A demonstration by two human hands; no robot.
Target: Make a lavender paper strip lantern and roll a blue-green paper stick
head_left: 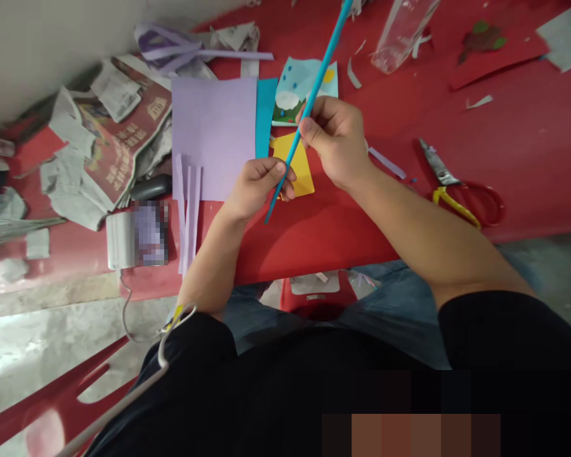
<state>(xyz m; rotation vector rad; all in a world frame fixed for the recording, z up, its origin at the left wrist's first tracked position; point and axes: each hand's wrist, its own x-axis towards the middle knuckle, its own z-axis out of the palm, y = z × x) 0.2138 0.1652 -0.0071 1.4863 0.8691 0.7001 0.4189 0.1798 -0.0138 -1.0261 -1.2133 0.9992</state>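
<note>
A long, thin blue stick, perhaps rolled paper, slants across the middle of the view. Its upper end runs out of the top of the frame. My left hand pinches it near its lower tip. Higher up, my right hand grips the same stick between thumb and fingers. Beneath the hands lie a yellow card and a small painted picture card, both partly covered. Left of them are a lilac paper sheet and a blue-green sheet mostly under it.
Scissors with red and yellow handles lie on the red table at right. Lilac strips, a phone and crumpled newspaper are on the left. A clear plastic bottle rests at the back. A cable hangs off the edge.
</note>
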